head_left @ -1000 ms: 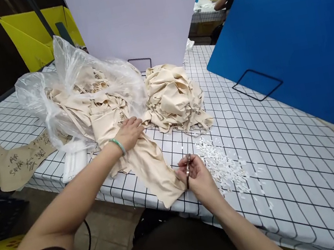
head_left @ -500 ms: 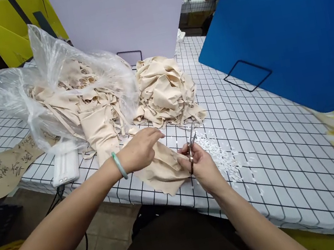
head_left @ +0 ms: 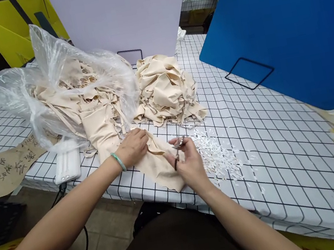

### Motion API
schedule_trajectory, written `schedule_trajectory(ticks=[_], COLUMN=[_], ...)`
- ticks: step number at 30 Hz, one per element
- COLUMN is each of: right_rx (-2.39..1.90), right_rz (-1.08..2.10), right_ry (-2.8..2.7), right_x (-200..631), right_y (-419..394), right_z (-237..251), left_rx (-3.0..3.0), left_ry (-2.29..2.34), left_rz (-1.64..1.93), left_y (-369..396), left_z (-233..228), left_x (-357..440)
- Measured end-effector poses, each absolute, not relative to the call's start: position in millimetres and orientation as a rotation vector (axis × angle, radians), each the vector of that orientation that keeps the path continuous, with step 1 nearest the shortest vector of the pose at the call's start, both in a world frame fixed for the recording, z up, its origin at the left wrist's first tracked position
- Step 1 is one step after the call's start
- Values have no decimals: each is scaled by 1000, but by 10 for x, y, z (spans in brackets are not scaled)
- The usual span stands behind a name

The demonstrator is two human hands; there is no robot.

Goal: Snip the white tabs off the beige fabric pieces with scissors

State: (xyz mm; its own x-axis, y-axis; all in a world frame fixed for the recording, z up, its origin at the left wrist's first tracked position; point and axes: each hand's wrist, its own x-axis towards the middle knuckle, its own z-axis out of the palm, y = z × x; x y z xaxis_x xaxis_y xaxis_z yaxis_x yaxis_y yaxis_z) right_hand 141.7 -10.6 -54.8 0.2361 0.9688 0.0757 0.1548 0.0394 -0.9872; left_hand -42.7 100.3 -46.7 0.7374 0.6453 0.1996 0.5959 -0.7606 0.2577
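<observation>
So the grid-patterned table [head_left: 268, 133] carries everything. Back from the beige cloth piece [head_left: 157, 165], a clear plastic bag [head_left: 60, 88] spills more of the same, with a loose cloth pile [head_left: 165, 90] beside it. The cloth piece lies at the table's near edge. Left hand [head_left: 134, 147] pinches its upper edge, fingers closed on the fabric. Right hand [head_left: 187, 164], touching the piece's right side, grips small scissors [head_left: 178, 151]. White snippets [head_left: 218, 157] lie just right. Looks like mid-trim; next snip probably needs the edge held taut.
</observation>
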Motion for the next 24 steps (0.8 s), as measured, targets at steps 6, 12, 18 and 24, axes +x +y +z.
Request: schedule_trajectory(ticks=[6,12,18,24], right_rx=[-1335,-1052,-1067,-1142], right_rz=[1104,1196,1172,1237], right_ry=[-1094,-885,-916,-892], right_x=[1198,1339,1441,1486], right_y=[161,135,107,-40], right_z=[-674,-412,-257,-321], left_rx=[2498,1040,778,1049], left_ry=[1041,805,752,791], left_rz=[866,675,605,688], left_y=[538,2,-10,-32], left_z=[-240,-105,18,122], left_x=[-400,-327,-186,-149])
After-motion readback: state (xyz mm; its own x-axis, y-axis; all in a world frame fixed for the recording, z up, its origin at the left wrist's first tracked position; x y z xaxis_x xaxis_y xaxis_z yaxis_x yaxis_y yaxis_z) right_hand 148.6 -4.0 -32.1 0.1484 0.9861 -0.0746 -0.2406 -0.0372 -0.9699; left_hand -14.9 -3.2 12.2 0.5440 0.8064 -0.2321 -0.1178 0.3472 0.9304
